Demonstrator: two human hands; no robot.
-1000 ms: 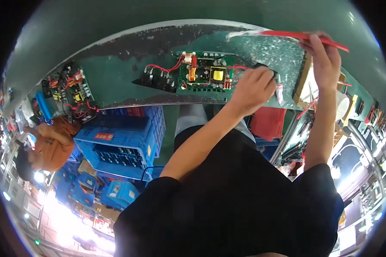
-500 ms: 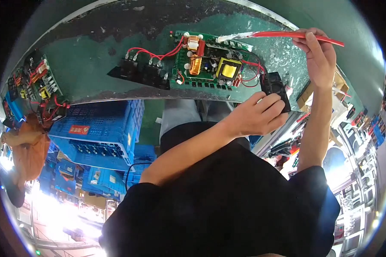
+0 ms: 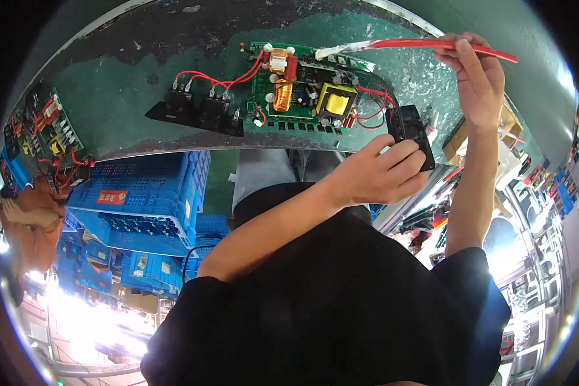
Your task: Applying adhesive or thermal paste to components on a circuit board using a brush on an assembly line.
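My right hand pinches a long red-handled brush near its rear end. Its pale, white-coated tip lies at the far edge of a green circuit board, beside the row of parts there. My left hand has its fingers curled over the near edge of a black rectangular panel, which hangs slightly past the bench edge. Red and black wires run from the board toward this panel. On the board's left, red wires lead to a second black panel with metal terminals.
The green, worn workbench curves across the top. Another circuit board lies at its left end. Blue crates are stacked below on the left, near a person in orange. A cardboard box stands by my right forearm.
The view has shifted a little, so the board and panels appear slightly further left. The brush tip stays at the board's far edge, and both hands keep their grips.
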